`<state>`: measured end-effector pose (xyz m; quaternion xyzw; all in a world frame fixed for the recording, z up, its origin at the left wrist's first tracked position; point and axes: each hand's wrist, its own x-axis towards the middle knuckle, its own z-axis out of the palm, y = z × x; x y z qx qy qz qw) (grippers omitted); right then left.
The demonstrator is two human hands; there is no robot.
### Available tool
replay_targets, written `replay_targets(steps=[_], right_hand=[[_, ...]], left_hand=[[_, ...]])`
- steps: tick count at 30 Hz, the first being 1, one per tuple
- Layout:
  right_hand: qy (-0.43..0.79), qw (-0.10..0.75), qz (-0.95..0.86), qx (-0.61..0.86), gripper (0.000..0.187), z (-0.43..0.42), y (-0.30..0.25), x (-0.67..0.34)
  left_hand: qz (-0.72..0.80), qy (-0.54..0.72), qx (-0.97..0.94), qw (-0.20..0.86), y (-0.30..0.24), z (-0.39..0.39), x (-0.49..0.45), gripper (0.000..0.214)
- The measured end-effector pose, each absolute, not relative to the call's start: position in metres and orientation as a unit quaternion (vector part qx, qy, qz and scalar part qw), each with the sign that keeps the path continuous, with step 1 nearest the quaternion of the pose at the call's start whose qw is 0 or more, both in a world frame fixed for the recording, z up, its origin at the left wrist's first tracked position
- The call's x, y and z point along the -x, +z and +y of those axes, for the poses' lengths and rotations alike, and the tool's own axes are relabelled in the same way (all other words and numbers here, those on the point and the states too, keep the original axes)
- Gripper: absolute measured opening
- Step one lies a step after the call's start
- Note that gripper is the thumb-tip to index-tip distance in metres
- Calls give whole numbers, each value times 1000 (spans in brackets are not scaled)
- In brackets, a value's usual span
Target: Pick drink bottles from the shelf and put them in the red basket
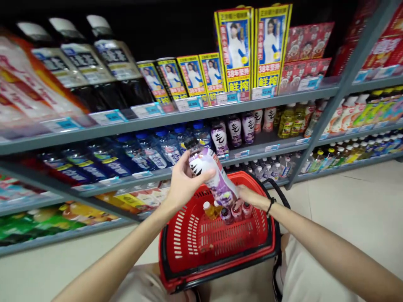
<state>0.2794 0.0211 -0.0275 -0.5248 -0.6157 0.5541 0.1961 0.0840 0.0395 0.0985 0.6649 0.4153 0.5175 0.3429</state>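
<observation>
A purple and white drink bottle [217, 180] with a black cap is tilted above the red shopping basket [220, 270]. My left hand [185, 182] wraps round its upper part, just below the cap. My right hand [248, 198], with a dark band at the wrist, is at the bottle's base; its fingers are partly hidden behind the bottle. Below, several bottles stand at the basket's far side: a yellow bottle [209, 210] with a white cap, and dark-capped purple and pink bottles [226, 216].
Shelves of drinks run along the front; matching purple bottles [234, 131] stand on the middle shelf [252, 153], beside blue-capped bottles [154, 149]. Yellow cartons [236, 54] and dark bottles [118, 63] fill the upper shelf. The basket sits between my knees, its black handle [278, 193] at the right.
</observation>
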Motion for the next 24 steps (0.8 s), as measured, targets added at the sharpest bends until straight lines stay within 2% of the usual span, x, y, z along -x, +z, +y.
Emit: replay_targets(steps=[6,10,14,17,20,22,24], right_hand=[[818,273,-386,327,66,-5,-34,-222],[828,273,-305,383,65,-15,-35,-201],[789,314,-310,427,49,-17,-40,-191],[779,330,-304,438,48,-20,-49,-188],[814,275,-286,424,61,-25,-59,-190],[848,214,-298,383,74,-28,-65,-194],[874,150,-309,343,89,-30,-68,-199]], left_hand=[[439,506,-571,475,41,27,-41,66],[439,471,-564,517,13,22,-26,68],[467,407,-638,458,9,13,-13,58],[508,338,-727,315,18,6,-8,58],[499,297,-785,218,27,1,-8,60],[469,287,-797,252,28,-1,-9,54],[422,292,-789,338,28,-2,-11,47]])
